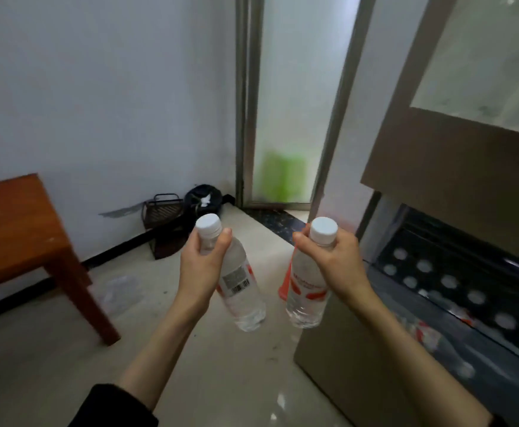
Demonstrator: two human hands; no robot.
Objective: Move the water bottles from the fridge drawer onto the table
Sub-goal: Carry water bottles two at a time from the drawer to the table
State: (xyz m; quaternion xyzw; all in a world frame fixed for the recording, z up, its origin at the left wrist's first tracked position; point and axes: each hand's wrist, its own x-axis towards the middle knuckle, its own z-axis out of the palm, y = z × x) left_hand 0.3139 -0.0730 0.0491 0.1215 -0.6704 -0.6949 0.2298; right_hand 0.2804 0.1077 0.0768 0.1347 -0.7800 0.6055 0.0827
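My left hand [201,266] grips a clear water bottle [242,291] by its neck, just under the white cap; the bottle hangs tilted above the floor. My right hand [333,260] grips a second clear bottle [306,294] with a red and white label the same way. The open fridge drawer [455,291] lies at the right, with several white bottle caps showing in rows inside it. The brown wooden table [14,235] stands at the left, apart from both hands.
A dark wire basket [162,211] and a black bag [202,198] sit on the floor by the wall. A frosted glass door [295,118] stands straight ahead. The fridge's upper door [455,149] overhangs the drawer. Pale tiled floor lies between table and fridge.
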